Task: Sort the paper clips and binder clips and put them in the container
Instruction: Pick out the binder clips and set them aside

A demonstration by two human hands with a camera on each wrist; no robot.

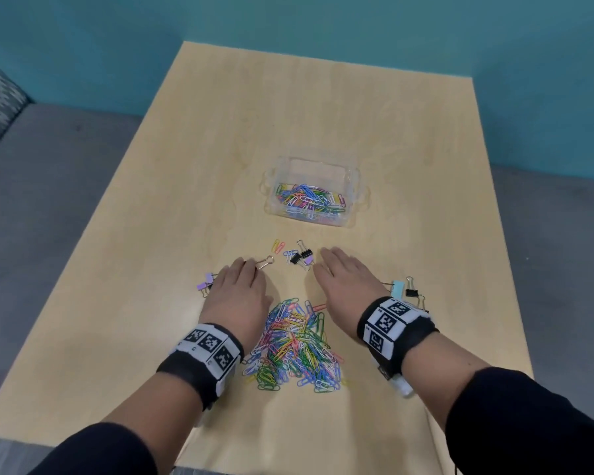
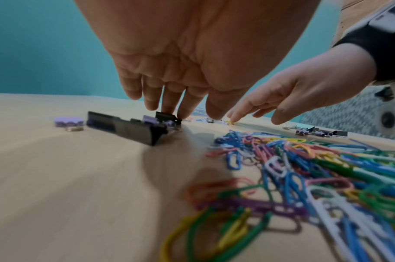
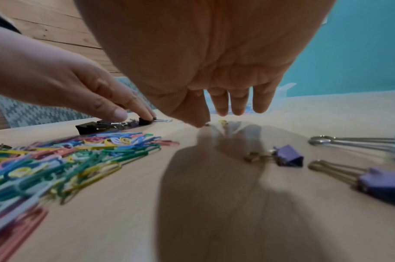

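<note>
A clear container (image 1: 354, 186) at mid-table holds several coloured paper clips (image 1: 307, 197). A big pile of paper clips (image 1: 295, 344) lies between my wrists. My left hand (image 1: 244, 272) is flat, fingers straight, its fingertips (image 2: 169, 108) touching a black binder clip (image 2: 166, 116) whose wire handle (image 1: 265, 262) pokes out ahead. Beside it lie a larger black clip (image 2: 129, 129) and purple binder clips (image 1: 204, 284). My right hand (image 1: 335, 262) is flat and holds nothing, next to a small cluster of black and purple binder clips (image 1: 300, 257).
More binder clips, light blue and black (image 1: 405, 289), lie by my right wrist, with purple ones (image 3: 288, 156) under that palm's side. Two loose paper clips (image 1: 277, 246) lie ahead of the hands. The wooden table (image 1: 288, 114) ends near a teal wall.
</note>
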